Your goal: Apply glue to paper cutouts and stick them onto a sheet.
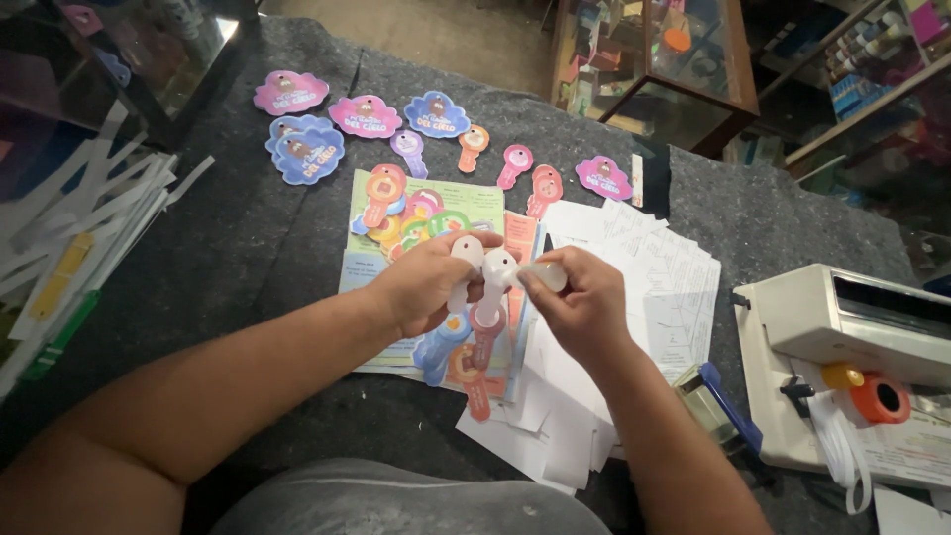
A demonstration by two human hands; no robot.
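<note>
My left hand (421, 282) grips two white key-shaped paper cutouts (482, 266) turned blank side up, above a printed sheet (371, 260). My right hand (582, 302) pinches a small pale translucent piece (548, 276) against the right one of those cutouts. More key-shaped cutouts in blue, pink and orange (458, 352) lie under my hands on the sheet. A heap of colourful round cutouts (416, 220) sits at the sheet's top.
Cloud-shaped pink and blue stickers (307, 149) and several key cutouts (515, 165) lie on the grey felt table (248, 248). White papers (654, 282) spread at the right. A white machine (852, 347) with an orange tape roll (880, 398) stands far right; paper strips (79, 228) lie left. A glass cabinet (654, 59) stands behind.
</note>
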